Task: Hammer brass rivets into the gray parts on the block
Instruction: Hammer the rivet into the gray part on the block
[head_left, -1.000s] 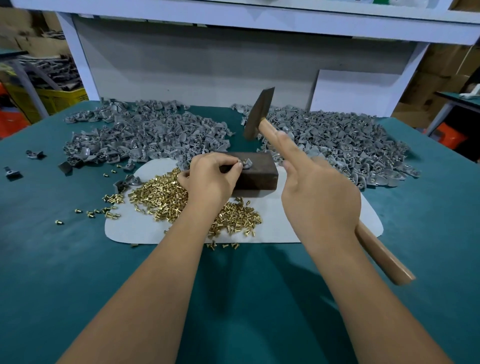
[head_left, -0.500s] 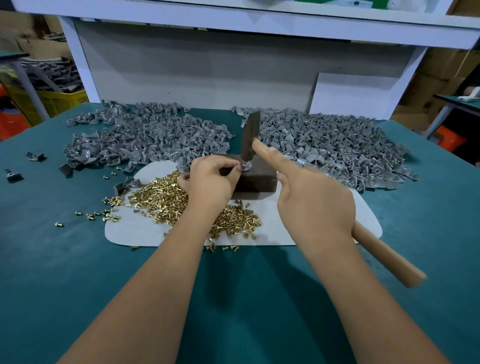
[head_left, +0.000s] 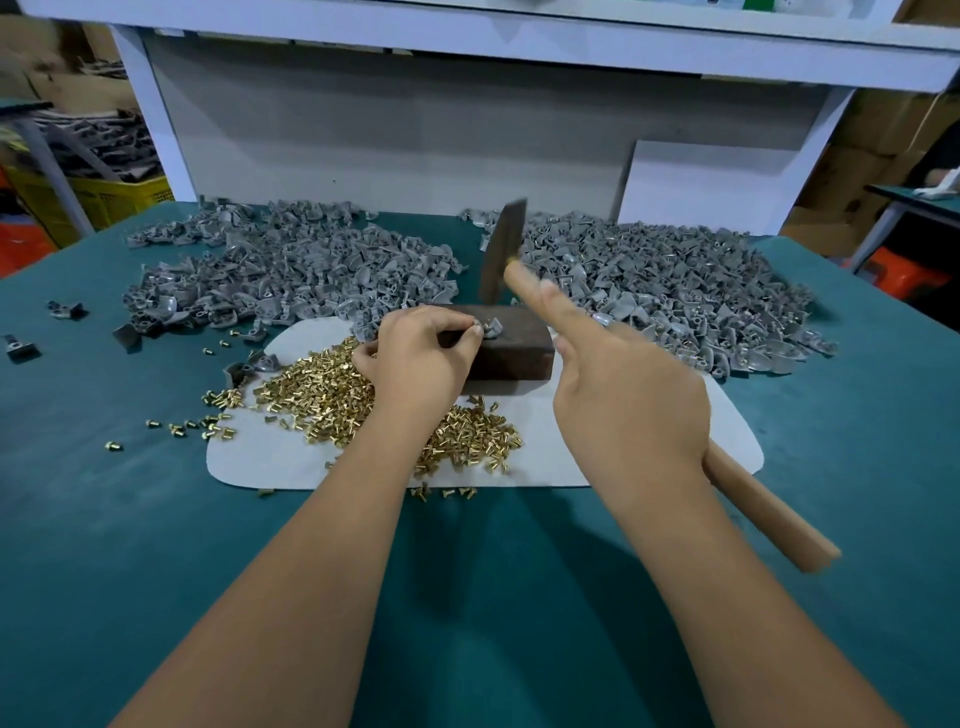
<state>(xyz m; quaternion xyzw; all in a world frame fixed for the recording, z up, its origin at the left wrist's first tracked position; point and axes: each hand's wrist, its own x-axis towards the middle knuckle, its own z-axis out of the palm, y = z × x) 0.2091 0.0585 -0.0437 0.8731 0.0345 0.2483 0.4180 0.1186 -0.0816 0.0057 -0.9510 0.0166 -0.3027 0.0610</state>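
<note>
Fingers of the left hand pinch one gray part on the block; right hand grips the raised hammer — heaps of gray parts and brass rivets likely remain.

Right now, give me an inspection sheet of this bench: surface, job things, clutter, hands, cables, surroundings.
Surface: teal table with a white mat under the work.
Job's things: dark block on the mat, one gray part on top; brass rivets heaped on the mat; two piles of gray parts behind.
Clutter: stray rivets and loose parts at the left.
Hands: left hand pinches the part on the block; right hand grips the hammer, head raised and blurred.
Cables: nothing seen.
Surroundings: white shelf frame, yellow crate, cardboard boxes.
</note>
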